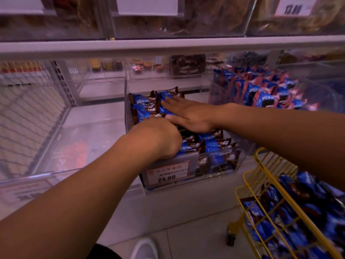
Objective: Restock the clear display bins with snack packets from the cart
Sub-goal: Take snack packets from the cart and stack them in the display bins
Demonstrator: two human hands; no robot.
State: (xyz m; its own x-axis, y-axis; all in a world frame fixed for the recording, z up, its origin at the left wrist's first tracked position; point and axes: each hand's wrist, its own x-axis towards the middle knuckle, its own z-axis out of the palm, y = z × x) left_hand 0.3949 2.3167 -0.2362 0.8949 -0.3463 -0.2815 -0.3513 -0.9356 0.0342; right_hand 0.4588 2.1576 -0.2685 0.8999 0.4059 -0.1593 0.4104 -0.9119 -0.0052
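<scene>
clear plastic on the far left, an empty bin (61,128) sitting bare. moving in, the left hand (158,139) is reaching down into the middle bin (190,186), fingers tucked out of sight among the snack packets (147,105), so i cannot tell what it is gripping, if anything. the right hand (188,114) is lying flat and relaxed, pressing on the rows. best play, i would say: keeping that palm steady while squaring the packets into neat lines. over on the right, the yellow cart (268,176) is waiting beside the shelf, holding more blue packets.
</scene>
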